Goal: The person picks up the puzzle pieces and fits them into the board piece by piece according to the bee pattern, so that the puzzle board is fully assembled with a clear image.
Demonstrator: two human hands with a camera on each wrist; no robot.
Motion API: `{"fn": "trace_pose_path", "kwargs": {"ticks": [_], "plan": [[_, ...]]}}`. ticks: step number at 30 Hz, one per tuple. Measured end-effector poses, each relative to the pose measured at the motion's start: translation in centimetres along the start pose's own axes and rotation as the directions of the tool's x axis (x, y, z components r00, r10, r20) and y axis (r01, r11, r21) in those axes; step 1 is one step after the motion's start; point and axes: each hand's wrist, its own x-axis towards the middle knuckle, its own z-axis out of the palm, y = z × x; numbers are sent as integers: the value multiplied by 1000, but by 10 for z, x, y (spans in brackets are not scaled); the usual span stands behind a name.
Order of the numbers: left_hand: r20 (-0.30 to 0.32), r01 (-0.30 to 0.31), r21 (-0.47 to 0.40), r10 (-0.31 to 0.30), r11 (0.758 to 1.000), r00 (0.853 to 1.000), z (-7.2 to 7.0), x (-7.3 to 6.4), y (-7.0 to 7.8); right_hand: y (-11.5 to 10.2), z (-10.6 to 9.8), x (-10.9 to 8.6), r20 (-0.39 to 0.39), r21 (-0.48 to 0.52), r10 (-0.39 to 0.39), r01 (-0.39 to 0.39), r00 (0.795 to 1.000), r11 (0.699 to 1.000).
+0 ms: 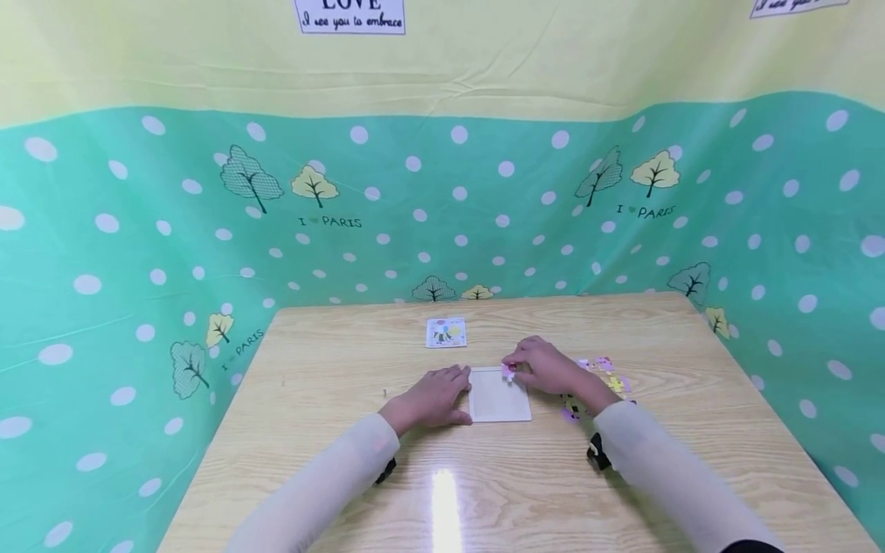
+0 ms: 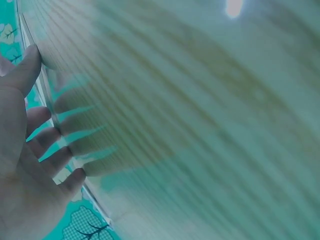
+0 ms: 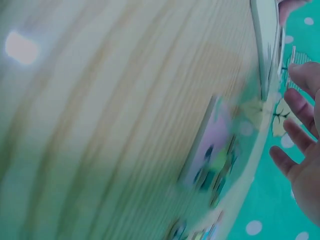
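A shallow white puzzle tray lies flat on the table. Along its left edge rests my left hand, thumb toward the near corner and fingers toward the far one. In the left wrist view, the fingers of that hand are spread against the tray's side. Over the tray's far right corner, my right hand pinches a pink jigsaw piece between thumb and fingertips. In the right wrist view, the right hand is partly cut off and the pinched piece cannot be made out.
Loose jigsaw pieces, pink and yellow, lie right of the tray, partly behind my right forearm. Beyond the tray is a small picture card with a bee-like drawing. A green polka-dot cloth hangs behind the wooden table.
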Motion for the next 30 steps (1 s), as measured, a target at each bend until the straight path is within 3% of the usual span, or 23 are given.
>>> {"fn": "trace_pose_path", "kwargs": {"ticks": [13,30], "plan": [[2,-1,16,1,1000,1000,0,0,-2,-24,16,27,64,-38,-62,65,996,997],[-6,-11,26,11,1000,1000,-3,-1,1,-37,20,37,59,-94,-73,78,996,992]]}}
